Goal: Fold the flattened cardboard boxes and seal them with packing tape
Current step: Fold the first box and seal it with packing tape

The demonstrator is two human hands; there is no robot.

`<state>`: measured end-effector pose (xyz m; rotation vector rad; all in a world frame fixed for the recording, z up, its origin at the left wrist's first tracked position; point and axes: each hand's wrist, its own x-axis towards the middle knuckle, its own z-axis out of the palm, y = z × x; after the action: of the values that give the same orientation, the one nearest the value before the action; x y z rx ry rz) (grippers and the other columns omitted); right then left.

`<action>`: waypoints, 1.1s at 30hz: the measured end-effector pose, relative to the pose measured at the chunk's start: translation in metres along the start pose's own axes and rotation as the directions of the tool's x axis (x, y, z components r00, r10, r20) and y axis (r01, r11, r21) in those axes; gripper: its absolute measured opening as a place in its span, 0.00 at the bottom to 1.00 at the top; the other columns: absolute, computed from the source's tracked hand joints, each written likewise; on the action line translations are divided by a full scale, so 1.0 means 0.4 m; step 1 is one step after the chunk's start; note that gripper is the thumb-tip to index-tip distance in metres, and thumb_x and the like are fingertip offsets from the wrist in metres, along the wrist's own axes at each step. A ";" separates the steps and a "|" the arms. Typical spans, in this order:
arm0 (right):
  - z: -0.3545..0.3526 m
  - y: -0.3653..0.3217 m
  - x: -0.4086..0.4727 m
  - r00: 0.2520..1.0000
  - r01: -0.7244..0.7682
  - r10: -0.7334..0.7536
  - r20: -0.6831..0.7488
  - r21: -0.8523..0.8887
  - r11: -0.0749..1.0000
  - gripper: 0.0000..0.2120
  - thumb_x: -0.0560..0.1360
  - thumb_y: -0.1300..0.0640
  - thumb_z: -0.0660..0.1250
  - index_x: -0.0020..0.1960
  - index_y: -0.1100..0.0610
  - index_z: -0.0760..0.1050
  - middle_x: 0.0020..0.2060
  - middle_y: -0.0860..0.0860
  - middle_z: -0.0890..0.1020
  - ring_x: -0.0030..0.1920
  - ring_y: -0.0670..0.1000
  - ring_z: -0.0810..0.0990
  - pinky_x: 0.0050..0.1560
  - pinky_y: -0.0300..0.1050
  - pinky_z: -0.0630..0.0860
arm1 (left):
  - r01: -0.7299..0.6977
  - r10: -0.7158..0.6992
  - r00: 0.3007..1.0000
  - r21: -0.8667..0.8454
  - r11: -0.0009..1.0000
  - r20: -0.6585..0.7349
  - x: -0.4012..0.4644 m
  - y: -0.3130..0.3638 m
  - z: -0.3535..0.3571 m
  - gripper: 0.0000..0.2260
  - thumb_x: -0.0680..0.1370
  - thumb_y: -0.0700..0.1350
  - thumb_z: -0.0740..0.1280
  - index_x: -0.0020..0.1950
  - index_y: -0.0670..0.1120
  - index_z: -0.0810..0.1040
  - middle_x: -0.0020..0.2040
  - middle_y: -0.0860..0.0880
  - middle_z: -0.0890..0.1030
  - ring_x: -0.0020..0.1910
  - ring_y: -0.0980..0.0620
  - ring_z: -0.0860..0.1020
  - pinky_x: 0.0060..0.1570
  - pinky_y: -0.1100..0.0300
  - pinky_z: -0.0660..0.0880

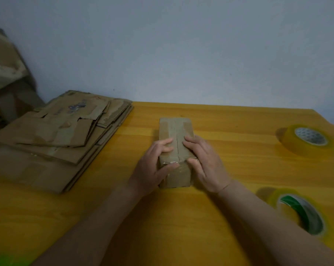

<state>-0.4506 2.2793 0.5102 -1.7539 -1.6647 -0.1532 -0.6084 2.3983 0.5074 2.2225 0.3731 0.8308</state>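
Note:
A small folded cardboard box (175,129) stands on the yellow table (229,160), its top flaps closed along a middle seam. Clear tape wraps over its near top edge. My left hand (152,166) holds the box's near left corner, fingers on the top flap and thumb across the taped front. My right hand (204,162) mirrors it on the right side, fingers on the top and thumb on the taped edge. A stack of flattened cardboard boxes (56,141) lies at the left.
Two rolls of clear packing tape lie flat at the right: one with a white core (308,139) farther back, one with a green core (298,212) near my right forearm. A grey wall rises behind the table. A cloth-covered pile (4,73) sits far left.

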 end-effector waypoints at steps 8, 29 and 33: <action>0.003 -0.043 -0.054 0.696 -0.711 0.673 0.249 0.362 0.602 0.27 0.81 0.42 0.50 0.76 0.54 0.57 0.74 0.52 0.63 0.73 0.50 0.61 0.69 0.42 0.57 | 0.326 -0.350 0.900 -0.133 0.936 -0.259 -0.029 0.055 0.011 0.17 0.75 0.60 0.62 0.61 0.54 0.73 0.67 0.50 0.69 0.57 0.58 0.72 0.45 0.71 0.72; -0.078 -0.255 0.013 0.947 -0.311 0.313 0.068 0.433 0.846 0.15 0.79 0.59 0.62 0.66 0.53 0.71 0.56 0.47 0.81 0.59 0.46 0.77 0.62 0.52 0.74 | 0.436 -0.428 0.897 0.067 0.897 -0.107 -0.054 0.193 -0.022 0.38 0.73 0.56 0.70 0.78 0.54 0.55 0.76 0.49 0.60 0.74 0.46 0.60 0.70 0.42 0.65; -0.102 -0.263 0.032 0.956 -0.286 0.267 0.124 0.172 0.943 0.19 0.80 0.58 0.59 0.71 0.53 0.66 0.67 0.50 0.73 0.67 0.51 0.70 0.68 0.50 0.66 | 0.482 -0.464 0.857 0.028 0.876 -0.225 -0.051 0.182 -0.042 0.23 0.82 0.56 0.57 0.76 0.52 0.63 0.68 0.47 0.71 0.65 0.47 0.71 0.63 0.47 0.71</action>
<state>-0.5293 2.2596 0.5893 -1.8507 -1.4279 0.2177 -0.6338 2.3468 0.5592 1.9848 1.0320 0.7861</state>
